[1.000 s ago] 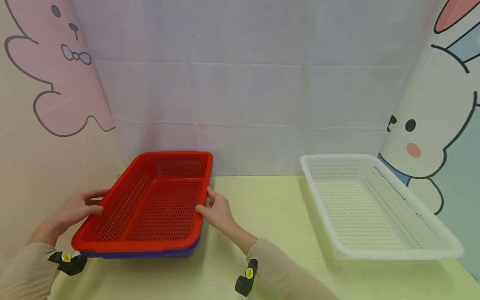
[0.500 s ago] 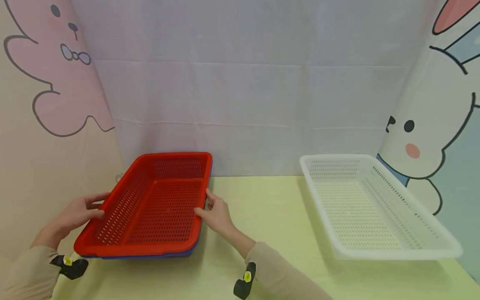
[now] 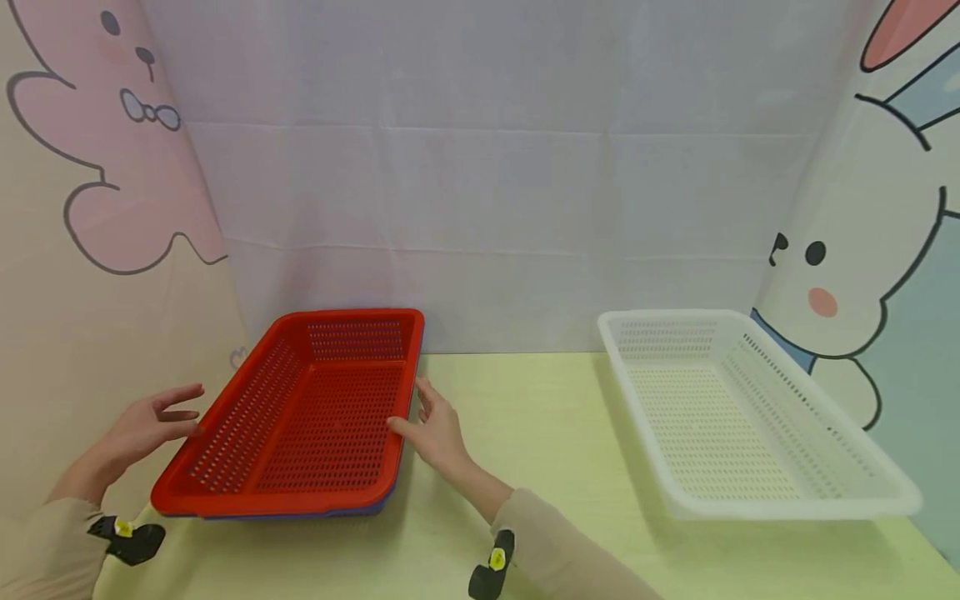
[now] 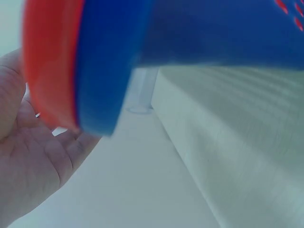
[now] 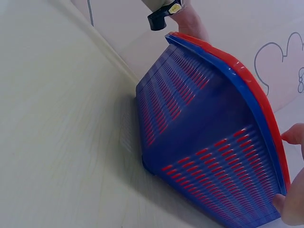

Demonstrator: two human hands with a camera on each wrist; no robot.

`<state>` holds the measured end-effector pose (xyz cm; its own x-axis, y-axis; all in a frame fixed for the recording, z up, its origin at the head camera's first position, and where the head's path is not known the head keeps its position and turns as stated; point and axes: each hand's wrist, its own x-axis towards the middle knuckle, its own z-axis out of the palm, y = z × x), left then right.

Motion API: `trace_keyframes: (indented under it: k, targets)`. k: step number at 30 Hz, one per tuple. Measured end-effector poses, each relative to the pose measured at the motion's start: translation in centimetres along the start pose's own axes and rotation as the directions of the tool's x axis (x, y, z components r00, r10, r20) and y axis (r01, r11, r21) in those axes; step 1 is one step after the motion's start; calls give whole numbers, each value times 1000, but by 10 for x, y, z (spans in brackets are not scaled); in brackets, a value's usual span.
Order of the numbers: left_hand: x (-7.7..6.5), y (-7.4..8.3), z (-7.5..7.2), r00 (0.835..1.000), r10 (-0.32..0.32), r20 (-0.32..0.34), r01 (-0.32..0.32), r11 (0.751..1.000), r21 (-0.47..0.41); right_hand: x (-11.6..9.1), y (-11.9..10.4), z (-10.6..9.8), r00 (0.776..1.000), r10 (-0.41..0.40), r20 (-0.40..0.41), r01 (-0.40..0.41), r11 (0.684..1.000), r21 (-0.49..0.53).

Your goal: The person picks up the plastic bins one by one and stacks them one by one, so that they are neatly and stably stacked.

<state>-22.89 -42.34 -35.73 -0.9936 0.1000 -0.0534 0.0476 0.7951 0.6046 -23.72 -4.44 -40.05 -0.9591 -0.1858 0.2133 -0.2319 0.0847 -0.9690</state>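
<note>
A red plastic basket (image 3: 330, 417) sits nested in a blue basket (image 5: 199, 114) on the left of the table, the blue one showing under the red rim. My left hand (image 3: 142, 429) is spread at the left side, fingers fairly straight, fingertips right by the red rim. In the left wrist view the palm (image 4: 28, 166) is turned towards the rims, grasping nothing. At the right side my right hand (image 3: 438, 429) lightly pinches the red rim, its thumb on top and its index finger against the outer side.
A white perforated basket (image 3: 810, 507) stands on the right of the pale yellow table (image 3: 525, 433). A white curtain (image 3: 487, 183) hangs behind the table. Walls with cartoon rabbit prints rise at both sides.
My left hand has come off the red rim and shifted left. The red basket's near end has come down slightly in view and settled closer over the blue one. The right hand stays at the rim.
</note>
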Motion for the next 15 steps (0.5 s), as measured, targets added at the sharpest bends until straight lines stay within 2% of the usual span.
trace_keyframes:
  k: [6, 11, 15]
  targets:
    - [-2, 0, -1, 999, -35, 20, 35, 999, -2, 0, 1, -2, 1000, 26, 8, -27, 999, 27]
    - [-2, 2, 3, 999, -36, 20, 36, 999, 1, -1, 5, -1, 998, 51, 29, -52, 997, 50]
    - [-1, 1, 7, 998, -40, 48, 41, 999, -23, -3, 6, 0, 998, 38, 58, -42, 997, 68]
